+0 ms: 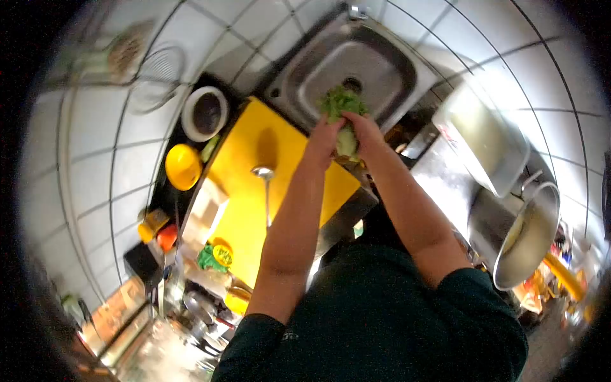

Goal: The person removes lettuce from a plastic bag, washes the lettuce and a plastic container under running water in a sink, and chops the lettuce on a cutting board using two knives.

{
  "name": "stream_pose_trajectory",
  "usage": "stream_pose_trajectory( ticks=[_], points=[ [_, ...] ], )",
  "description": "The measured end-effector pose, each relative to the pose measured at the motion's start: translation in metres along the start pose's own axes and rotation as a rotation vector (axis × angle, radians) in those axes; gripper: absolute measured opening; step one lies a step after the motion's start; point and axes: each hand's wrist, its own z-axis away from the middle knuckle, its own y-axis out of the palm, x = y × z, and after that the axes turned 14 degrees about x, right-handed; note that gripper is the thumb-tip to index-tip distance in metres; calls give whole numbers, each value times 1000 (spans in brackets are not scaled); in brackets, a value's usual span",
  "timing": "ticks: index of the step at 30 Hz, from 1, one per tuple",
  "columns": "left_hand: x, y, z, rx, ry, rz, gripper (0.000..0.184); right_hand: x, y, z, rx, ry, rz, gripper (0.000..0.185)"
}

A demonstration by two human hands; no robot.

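Observation:
Both my hands are closed around a leafy green vegetable [344, 105] over the near edge of the metal sink [299, 76]. Its frilly leaves point toward the drain, and a pale green part shows between my wrists. My left hand [326, 137] grips it from the left, my right hand [364, 130] from the right. Blur hides the exact kind of vegetable and some of the fingers. To the left of my left forearm, a metal ladle [263, 172] lies on the yellow board [293, 146].
Left of the board stand a white bowl with dark contents [205, 114] and a yellow bowl [183, 167]. On the right are a translucent plastic tub [490, 140] and a tilted metal pot [528, 235]. White tiled walls [210, 38] rise behind the sink.

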Motion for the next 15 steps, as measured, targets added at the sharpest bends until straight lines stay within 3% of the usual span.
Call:
stream_pose_trajectory(
  ticks=[2, 4, 6, 8, 10, 11, 13, 15],
  points=[
    [-8, -9, 39, -30, 144, -26, 65, 2, 31, 35, -31, -93, 145, 43],
    [-13, -10, 88, -38, 267, 20, 70, -20, 54, 48, 126, -198, 290, 45],
    [-23, -14, 154, -178, 320, -52, 72, -47, 81, 65, 339, -332, 427, 50],
    [-8, -47, 199, -222, 413, -28, 72, -71, 111, 87, 536, -412, 751, 54],
    [1, -50, 252, -225, 637, 113, 67, -99, 126, 93, 548, -312, 1101, 43],
    [7, -56, 276, -392, 577, -7, 67, -103, 131, 108, 476, -364, 1255, 42],
    [45, -101, 295, -465, 698, -296, 70, -110, 135, 127, 324, -457, 1550, 41],
    [77, -141, 305, -724, 494, -917, 74, -142, 86, 76, 506, -529, 1050, 44]
  ],
)
